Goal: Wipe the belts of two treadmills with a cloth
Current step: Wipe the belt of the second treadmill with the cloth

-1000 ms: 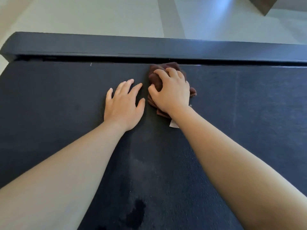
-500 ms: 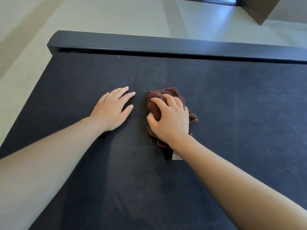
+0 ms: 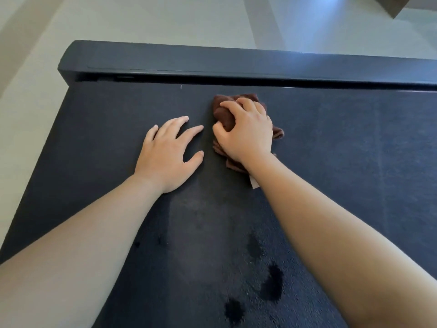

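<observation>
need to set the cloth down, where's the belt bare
Bare belt lies right of the right hand and its cloth, out to the picture's edge, and left of the left hand to the belt's edge. Crowded: the narrow gap between the hands, and the strip between cloth and end cover. Nearer lie dark spots.

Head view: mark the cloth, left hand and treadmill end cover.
cloth [image 3: 225, 117], head view, exposed fold on its left side.
left hand [image 3: 165, 155], head view, back of the hand.
treadmill end cover [image 3: 236, 63], head view, top face, mid-span.
</observation>
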